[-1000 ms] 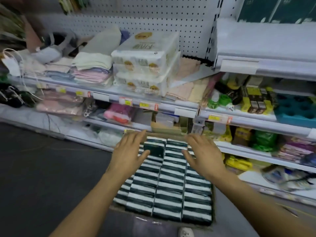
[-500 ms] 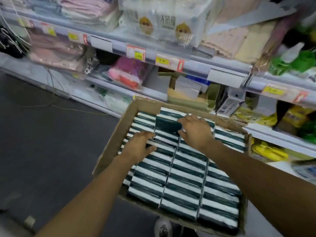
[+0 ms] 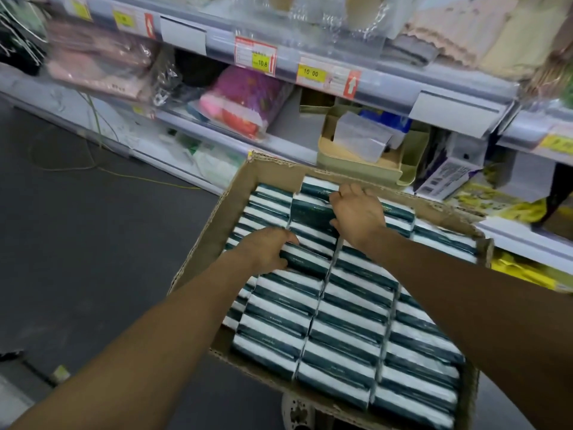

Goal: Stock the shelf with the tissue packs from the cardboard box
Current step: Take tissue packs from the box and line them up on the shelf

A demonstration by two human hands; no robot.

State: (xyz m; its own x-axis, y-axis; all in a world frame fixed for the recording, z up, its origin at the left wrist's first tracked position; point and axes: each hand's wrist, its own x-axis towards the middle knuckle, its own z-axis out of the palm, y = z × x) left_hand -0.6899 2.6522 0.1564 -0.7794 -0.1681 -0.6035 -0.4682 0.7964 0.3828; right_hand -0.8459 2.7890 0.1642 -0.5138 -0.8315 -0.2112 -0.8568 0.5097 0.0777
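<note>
Both hands have pushed further into the cardboard box (image 3: pixel 217 225) since half a second ago, and the view has dropped closer to it, so the upper shelf goods have slid mostly out of the top of the picture. The left hand (image 3: pixel 266 249), which lay flat on the packs then, now curls its fingers round the edge of one dark green and white tissue pack (image 3: pixel 305 259) in the second column from the left, thumb on top. The right hand (image 3: pixel 356 212) has reached toward the far end of the same column and grips another tissue pack (image 3: pixel 313 209) there, fingers hooked over its far side and thumb on the near side.

The tissue packs (image 3: pixel 341 336) fill the box in tight rows, standing on edge, four columns across; none is on the shelf. The box sits tilted in front of the shelving, its torn far rim just beside the lower shelf edge (image 3: pixel 279 147).

On the lower shelf behind the box stands a pale green tray (image 3: pixel 372 169) with a frosted plastic box (image 3: pixel 361 138) in it, and to its left lies a pink bagged cloth (image 3: pixel 238 100). Yellow price tags (image 3: pixel 311 73) sit along the rail above. Dark floor (image 3: pixel 93 228) lies to the left, crossed by a thin yellow cord (image 3: pixel 130 176).
</note>
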